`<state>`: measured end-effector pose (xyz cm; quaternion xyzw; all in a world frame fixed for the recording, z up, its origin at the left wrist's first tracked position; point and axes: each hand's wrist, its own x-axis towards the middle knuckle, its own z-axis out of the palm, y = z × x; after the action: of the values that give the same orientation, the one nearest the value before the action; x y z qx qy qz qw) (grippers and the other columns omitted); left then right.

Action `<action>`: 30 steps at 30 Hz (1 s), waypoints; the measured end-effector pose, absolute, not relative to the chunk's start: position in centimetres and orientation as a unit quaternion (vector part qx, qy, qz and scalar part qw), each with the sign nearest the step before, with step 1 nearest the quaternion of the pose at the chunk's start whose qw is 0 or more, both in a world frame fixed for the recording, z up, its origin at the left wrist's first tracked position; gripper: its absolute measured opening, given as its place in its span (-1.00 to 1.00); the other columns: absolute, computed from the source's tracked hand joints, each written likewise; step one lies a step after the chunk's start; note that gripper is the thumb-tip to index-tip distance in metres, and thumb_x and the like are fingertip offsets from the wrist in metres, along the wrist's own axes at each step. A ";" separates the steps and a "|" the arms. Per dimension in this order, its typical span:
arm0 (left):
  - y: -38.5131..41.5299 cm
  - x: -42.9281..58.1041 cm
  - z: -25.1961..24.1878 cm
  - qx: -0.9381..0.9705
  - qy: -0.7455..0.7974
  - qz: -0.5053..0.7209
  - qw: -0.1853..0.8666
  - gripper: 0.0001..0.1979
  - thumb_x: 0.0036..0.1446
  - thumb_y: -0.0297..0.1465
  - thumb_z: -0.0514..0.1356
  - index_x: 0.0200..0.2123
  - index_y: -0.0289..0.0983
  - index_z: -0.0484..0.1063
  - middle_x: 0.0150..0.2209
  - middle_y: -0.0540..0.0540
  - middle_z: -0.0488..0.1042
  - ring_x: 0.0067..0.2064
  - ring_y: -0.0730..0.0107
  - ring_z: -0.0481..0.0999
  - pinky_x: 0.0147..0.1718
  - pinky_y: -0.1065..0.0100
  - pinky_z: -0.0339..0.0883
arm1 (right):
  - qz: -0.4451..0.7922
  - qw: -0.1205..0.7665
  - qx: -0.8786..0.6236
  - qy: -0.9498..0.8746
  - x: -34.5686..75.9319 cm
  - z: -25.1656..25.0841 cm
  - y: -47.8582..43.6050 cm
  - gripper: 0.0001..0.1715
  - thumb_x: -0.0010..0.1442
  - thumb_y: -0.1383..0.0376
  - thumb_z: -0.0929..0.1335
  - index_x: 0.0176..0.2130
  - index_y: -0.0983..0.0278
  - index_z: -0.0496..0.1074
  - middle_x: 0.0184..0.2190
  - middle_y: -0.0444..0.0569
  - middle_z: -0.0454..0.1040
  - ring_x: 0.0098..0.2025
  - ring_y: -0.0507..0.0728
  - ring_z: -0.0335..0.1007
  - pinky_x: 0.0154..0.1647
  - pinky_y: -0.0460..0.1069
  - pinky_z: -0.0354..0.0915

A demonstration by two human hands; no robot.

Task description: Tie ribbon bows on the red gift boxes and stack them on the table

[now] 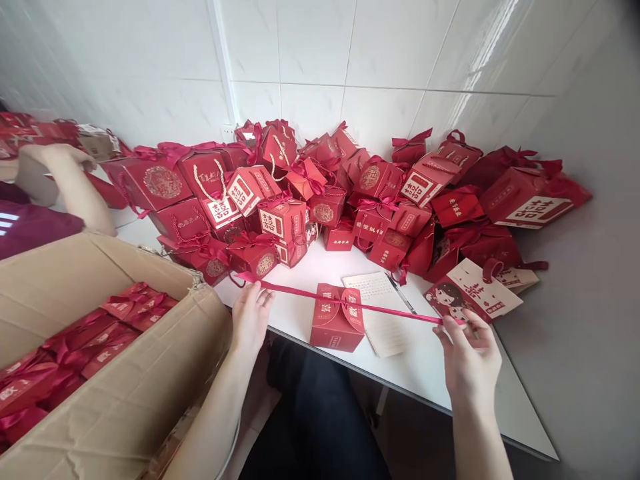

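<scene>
A small red gift box (336, 319) stands at the near edge of the white table (425, 373). A red ribbon (385, 309) is stretched taut across its top. My left hand (251, 315) pinches the ribbon's left end. My right hand (467, 353) pinches its right end, near a red-and-white card (475, 293). Both hands are closed on the ribbon, one on each side of the box.
A big pile of finished red gift boxes (320, 193) fills the back of the table against the tiled wall. A notebook (383, 313) with a pen lies beside the box. An open cardboard carton (125, 373) of flat red boxes stands at left. Another person's arm (75, 187) reaches in at far left.
</scene>
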<state>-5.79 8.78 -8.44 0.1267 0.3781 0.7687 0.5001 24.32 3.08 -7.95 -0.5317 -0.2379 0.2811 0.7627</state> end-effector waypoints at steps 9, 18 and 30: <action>7.5 -7.4 -10.2 0.398 0.621 0.614 0.281 -0.56 -0.14 -0.37 0.25 -0.13 -0.32 0.30 -0.12 -0.23 0.33 -0.12 0.15 0.44 -0.06 0.03 0.31 | 0.134 0.486 -0.739 -0.447 26.3 -9.6 2.5 -0.42 -0.11 -0.07 0.39 -0.18 0.25 0.39 -0.26 0.06 0.38 -0.11 0.29 0.30 -0.18 0.17 0.25; 7.9 -4.2 -6.2 0.754 0.477 0.312 0.327 -0.75 0.09 -0.21 0.11 -0.22 -0.22 0.38 -0.19 -0.09 0.48 -0.12 0.24 0.46 -0.09 0.26 0.30 | 0.342 0.378 -0.565 -0.649 20.3 -5.9 6.4 -0.55 0.13 -0.05 0.24 -0.34 0.26 0.41 -0.34 -0.02 0.47 -0.26 0.15 0.39 -0.29 0.00 0.29; 8.5 -5.4 -5.8 0.752 0.438 0.291 0.398 -0.71 0.12 -0.23 0.09 -0.55 -0.25 0.37 -0.60 0.07 0.32 -0.53 0.46 0.28 -0.48 0.45 0.13 | 0.567 0.339 -0.467 -0.587 20.7 -6.2 7.1 -0.53 -0.03 -0.05 0.40 -0.52 0.30 0.33 -0.63 -0.17 0.36 -0.58 -0.02 0.20 -0.53 -0.10 0.13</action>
<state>-5.40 8.47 -5.79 0.7517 0.4381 0.2914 0.3976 20.73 7.05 -6.18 -0.4673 -0.5874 0.5670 0.3394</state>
